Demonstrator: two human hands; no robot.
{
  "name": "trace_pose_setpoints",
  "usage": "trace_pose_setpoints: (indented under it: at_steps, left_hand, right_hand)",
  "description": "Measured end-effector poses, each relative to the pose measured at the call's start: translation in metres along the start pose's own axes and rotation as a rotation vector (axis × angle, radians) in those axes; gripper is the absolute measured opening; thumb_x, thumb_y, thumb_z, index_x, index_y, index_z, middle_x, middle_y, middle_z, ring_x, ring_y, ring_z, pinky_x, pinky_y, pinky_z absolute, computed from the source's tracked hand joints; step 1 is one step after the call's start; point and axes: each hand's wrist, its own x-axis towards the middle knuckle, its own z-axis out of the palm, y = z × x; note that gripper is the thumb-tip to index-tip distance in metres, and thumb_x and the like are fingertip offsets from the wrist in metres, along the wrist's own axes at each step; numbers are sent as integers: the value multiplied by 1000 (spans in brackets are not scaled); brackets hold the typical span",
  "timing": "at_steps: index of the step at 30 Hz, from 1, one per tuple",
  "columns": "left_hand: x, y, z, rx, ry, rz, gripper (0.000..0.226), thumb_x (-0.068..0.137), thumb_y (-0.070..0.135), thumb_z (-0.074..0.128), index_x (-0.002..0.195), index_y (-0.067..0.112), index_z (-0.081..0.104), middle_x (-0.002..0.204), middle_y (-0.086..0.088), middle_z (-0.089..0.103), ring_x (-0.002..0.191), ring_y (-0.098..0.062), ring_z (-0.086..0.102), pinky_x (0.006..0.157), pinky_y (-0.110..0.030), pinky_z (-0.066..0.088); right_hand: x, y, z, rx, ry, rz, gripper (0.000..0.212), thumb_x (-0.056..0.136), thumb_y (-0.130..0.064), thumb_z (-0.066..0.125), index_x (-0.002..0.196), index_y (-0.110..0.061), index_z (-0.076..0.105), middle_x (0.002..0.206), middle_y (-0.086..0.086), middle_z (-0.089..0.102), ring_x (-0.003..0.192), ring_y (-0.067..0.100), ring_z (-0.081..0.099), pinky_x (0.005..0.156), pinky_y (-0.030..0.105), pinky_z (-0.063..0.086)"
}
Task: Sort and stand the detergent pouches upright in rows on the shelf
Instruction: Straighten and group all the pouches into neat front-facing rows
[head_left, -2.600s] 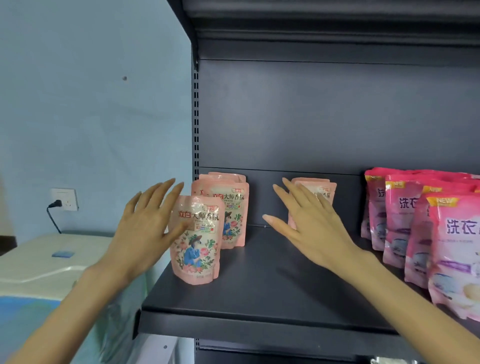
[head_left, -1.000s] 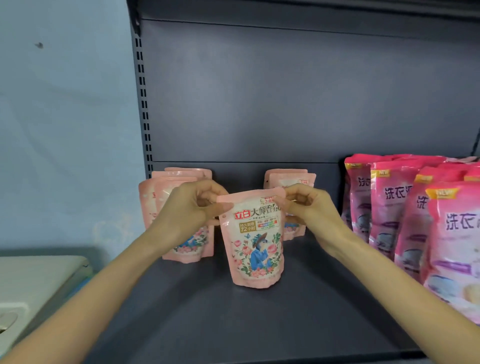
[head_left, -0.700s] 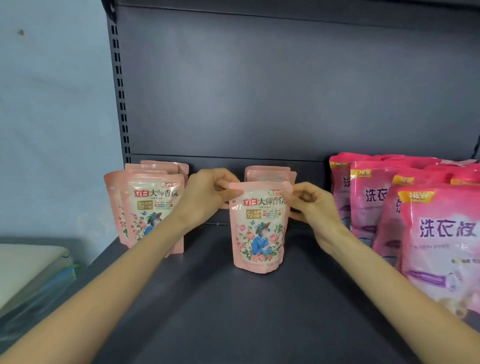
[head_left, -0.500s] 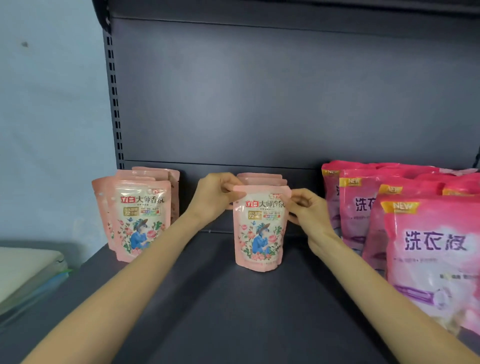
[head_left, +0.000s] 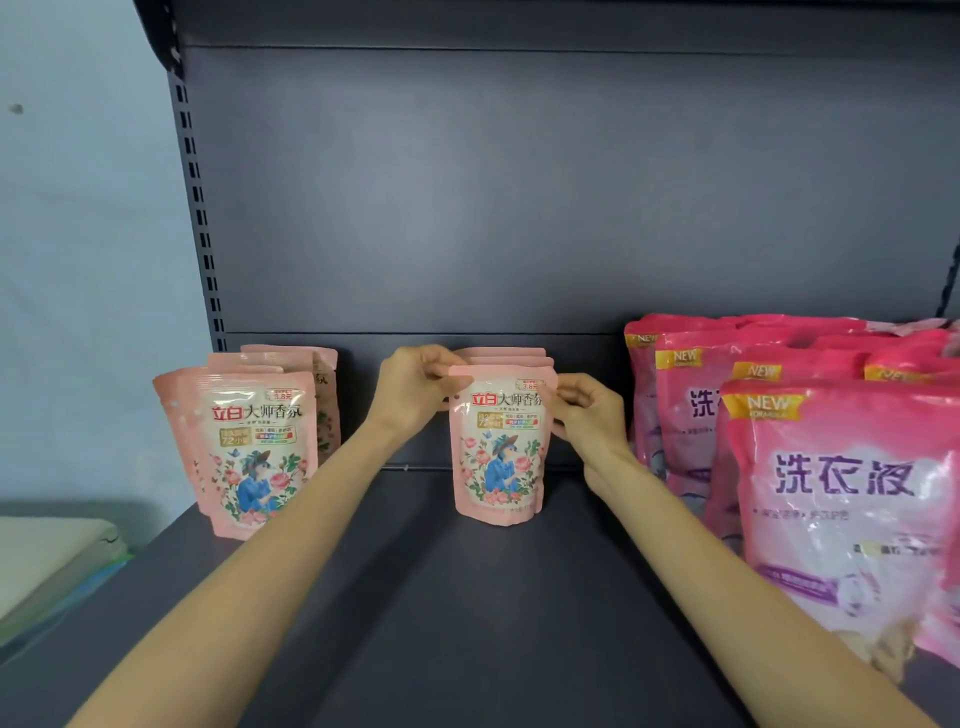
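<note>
— What are the hands doing?
— The left hand (head_left: 415, 387) and right hand (head_left: 584, 415) each pinch a top corner of the floral pouch (head_left: 498, 452).
— Where is it?
— Between them, upright on the shelf (head_left: 467, 597), in front of two matching pouches (head_left: 506, 356).

I'm seeing the left hand (head_left: 415, 387) and right hand (head_left: 587, 415), flat and open at first, now pinching the top corners of a pouch (head_left: 498, 452). That pouch is standing further back on the shelf (head_left: 467, 597) than a second ago, just in front of the middle row (head_left: 511, 355). My view is sitting closer in, the shelf's front edge dropping out of frame
</note>
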Motion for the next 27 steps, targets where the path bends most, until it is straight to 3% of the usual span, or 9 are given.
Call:
trace_pose_setpoints:
  at_steps: [6, 10, 13, 17, 19, 23, 27]
  left_hand:
    - [-5, 0, -3, 35, -6, 33, 17, 85, 5, 64, 101, 0, 64, 96, -11, 68, 88, -20, 65, 69, -23, 55]
    - [-17, 0, -8, 181, -101, 98, 36, 86, 10, 63, 122, 6, 56, 114, -8, 65, 104, -20, 61, 84, -25, 49]
    - [-33, -6, -18, 458, -143, 171, 51, 91, 23, 57, 138, 10, 41, 134, -5, 53, 122, -23, 51, 99, -36, 42]
    - [-57, -19, -37, 948, -155, 251, 63, 96, 44, 37, 147, 13, 19, 152, -3, 27, 140, -21, 24, 115, -39, 15]
    - [-70, -30, -49, 1038, -160, 290, 64, 95, 52, 28, 147, 14, 21, 153, -1, 26, 141, -19, 22, 116, -41, 9]
    - [-96, -52, -79, 1106, -158, 322, 80, 88, 62, 7, 136, 12, 46, 139, -5, 50, 130, -26, 43, 109, -50, 26]
    - [-112, -65, -108, 1135, -184, 274, 82, 91, 61, -1, 133, 13, 51, 134, -5, 54, 125, -27, 49, 104, -52, 32]
  right_hand:
    - [-3, -1, 0, -71, -15, -10, 14, 87, -3, 61, 90, -17, 61, 91, -3, 64, 96, 17, 61, 83, 36, 54]
    - [-8, -1, -2, -196, -41, -46, 13, 89, -10, 60, 100, -17, 59, 104, 2, 64, 100, 17, 61, 85, 34, 53]
    - [-14, -1, -8, -434, -102, -77, 30, 93, -21, 55, 121, -12, 52, 121, 5, 59, 105, 15, 57, 84, 27, 47]
    - [-34, 0, -15, -934, -235, -118, 54, 93, -47, 44, 138, -19, 36, 140, 6, 43, 128, 24, 41, 102, 45, 39]
    - [-48, -4, -15, -1119, -271, -129, 61, 93, -53, 39, 142, -20, 28, 146, 6, 35, 135, 25, 32, 106, 47, 35]
    - [-75, -13, -10, -1368, -251, -127, 73, 93, -59, 29, 150, -20, 6, 158, 5, 9, 145, 23, 7, 115, 48, 18]
    - [-99, -21, -1, -1480, -247, -150, 71, 94, -57, 27, 150, -21, 1, 158, 1, 1, 146, 21, -1, 116, 49, 10]
